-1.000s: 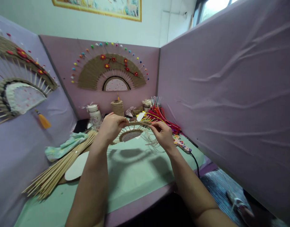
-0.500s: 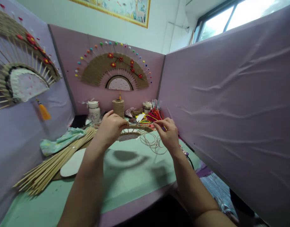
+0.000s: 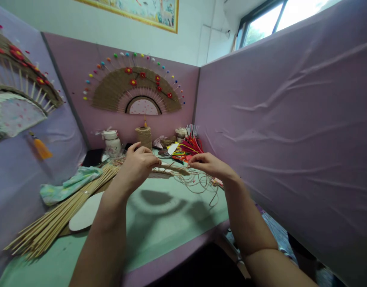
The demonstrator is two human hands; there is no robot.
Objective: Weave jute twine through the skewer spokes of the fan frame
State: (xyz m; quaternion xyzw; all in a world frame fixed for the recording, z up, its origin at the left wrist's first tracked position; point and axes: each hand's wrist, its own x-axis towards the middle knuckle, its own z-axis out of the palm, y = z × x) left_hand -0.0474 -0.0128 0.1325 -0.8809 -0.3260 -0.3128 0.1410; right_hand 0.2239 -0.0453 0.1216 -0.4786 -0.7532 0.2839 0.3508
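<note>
Above the green tabletop I hold a small half-round fan with a twine-woven band over thin sticks and a pale centre. My left hand is closed on its upper left edge, fingers pinched. At the fan's right end my right hand is pinched closed, and a thin strand of twine runs from about there. Loops of that twine hang and lie below and right of the fan. The fan's left part is hidden behind my left hand.
Bamboo sticks lie at left beside a white oval card and a green cloth. Behind stand a white bottle, a twine spool and red pipe cleaners. A finished fan hangs on the back panel.
My right hand has turned flatter and lower at the fan's right end, and the twine loops have shifted right. The fan tilts more edge-on. My view has swung slightly right.
</note>
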